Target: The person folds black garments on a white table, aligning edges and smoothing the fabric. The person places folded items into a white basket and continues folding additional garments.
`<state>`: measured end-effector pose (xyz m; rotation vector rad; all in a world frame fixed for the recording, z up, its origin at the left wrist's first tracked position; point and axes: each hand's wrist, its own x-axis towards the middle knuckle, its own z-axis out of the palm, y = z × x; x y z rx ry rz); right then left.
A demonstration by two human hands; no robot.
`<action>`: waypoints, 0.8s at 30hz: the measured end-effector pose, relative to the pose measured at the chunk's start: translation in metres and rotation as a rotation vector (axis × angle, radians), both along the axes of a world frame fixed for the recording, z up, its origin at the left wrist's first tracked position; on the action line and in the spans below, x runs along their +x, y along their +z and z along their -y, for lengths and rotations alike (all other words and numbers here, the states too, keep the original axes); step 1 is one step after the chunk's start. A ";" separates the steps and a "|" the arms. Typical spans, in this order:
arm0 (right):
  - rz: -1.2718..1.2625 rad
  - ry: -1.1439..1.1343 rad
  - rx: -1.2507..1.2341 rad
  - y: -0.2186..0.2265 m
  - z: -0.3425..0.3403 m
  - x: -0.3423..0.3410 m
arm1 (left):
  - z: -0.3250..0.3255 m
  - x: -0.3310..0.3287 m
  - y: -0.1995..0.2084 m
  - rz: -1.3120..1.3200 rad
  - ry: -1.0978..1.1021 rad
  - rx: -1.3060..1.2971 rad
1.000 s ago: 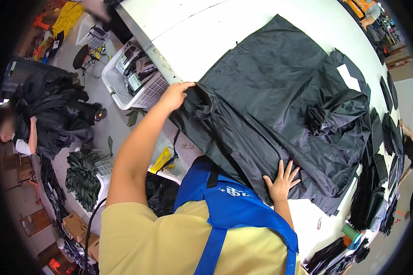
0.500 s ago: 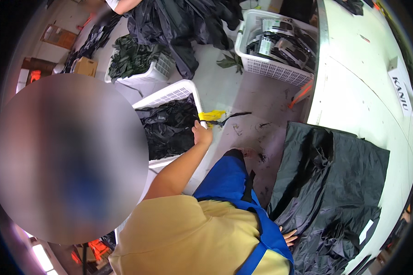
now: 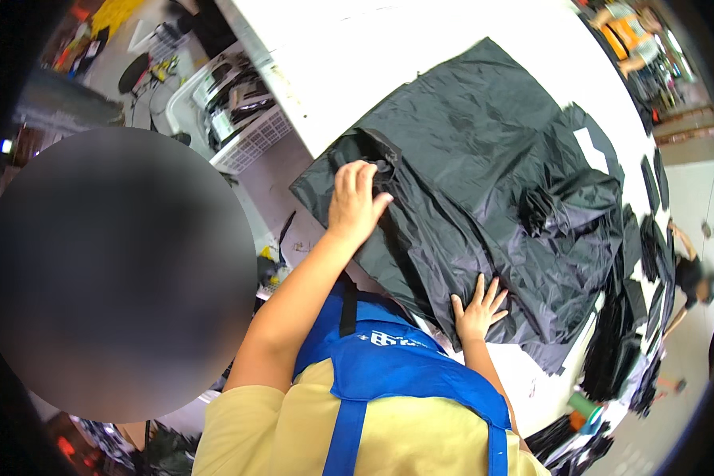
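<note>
A large black garment [image 3: 468,127] of thin, crinkled fabric lies spread on the white table, with gathered parts and a small white label [image 3: 590,151]. My left hand [image 3: 355,205] rests over the gathered, folded edge at its left side, thumb spread away from the fingers. Flat on the fabric near the table's close edge lies my right hand [image 3: 480,311], fingers spread. Neither hand visibly grips anything.
The white table [image 3: 333,59] carries black fabric strips [image 3: 611,349] and a green spool [image 3: 585,406] on the right. On the floor at the left stands a white basket [image 3: 258,143] of packaged items. Other people [image 3: 694,278] are at the far right.
My view has turned right to the table. My left hand has left the white basket of black fabric and is now on the garment; the right hand still lies on it.
</note>
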<state>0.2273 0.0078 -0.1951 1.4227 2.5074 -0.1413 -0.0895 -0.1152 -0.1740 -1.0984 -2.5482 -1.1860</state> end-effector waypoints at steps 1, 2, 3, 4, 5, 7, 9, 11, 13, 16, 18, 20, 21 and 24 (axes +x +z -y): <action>-0.004 -0.005 -0.006 0.000 -0.001 0.000 | -0.005 -0.008 -0.007 0.013 -0.004 -0.052; -0.027 -0.007 0.003 0.000 -0.002 0.001 | -0.011 -0.014 -0.013 -0.008 -0.002 -0.103; -0.033 -0.015 -0.003 -0.002 -0.003 0.001 | -0.012 -0.023 -0.021 -0.125 -0.053 -0.111; -0.033 -0.014 -0.015 0.000 -0.004 0.000 | -0.008 -0.034 -0.030 -0.097 -0.083 -0.121; -0.034 -0.012 -0.027 0.002 -0.005 0.001 | -0.001 -0.045 -0.037 -0.069 -0.113 -0.131; -0.025 -0.110 -0.026 0.001 -0.005 0.011 | 0.007 -0.065 0.014 0.612 -0.012 -0.112; -0.043 -0.150 -0.050 -0.001 -0.007 0.018 | 0.056 -0.104 -0.026 0.797 -0.173 0.235; -0.027 -0.136 -0.062 0.001 -0.008 0.020 | 0.078 -0.105 -0.038 1.252 -0.113 0.291; -0.107 -0.182 -0.076 -0.007 -0.012 0.032 | 0.076 -0.096 -0.020 1.346 -0.156 0.407; -0.149 -0.290 -0.008 -0.014 -0.015 0.036 | 0.055 -0.085 0.014 1.430 -0.273 0.599; -0.106 -0.322 0.040 -0.020 -0.016 0.037 | 0.049 -0.091 0.021 1.424 -0.386 0.612; -0.121 -0.315 0.051 -0.017 -0.016 0.034 | 0.061 -0.115 0.006 1.088 -0.435 0.135; -0.125 -0.291 0.065 -0.018 -0.016 0.035 | 0.066 -0.125 -0.003 0.843 -0.415 -0.193; -0.151 -0.297 0.008 0.003 -0.020 0.031 | 0.061 -0.133 0.014 0.798 -0.462 -0.516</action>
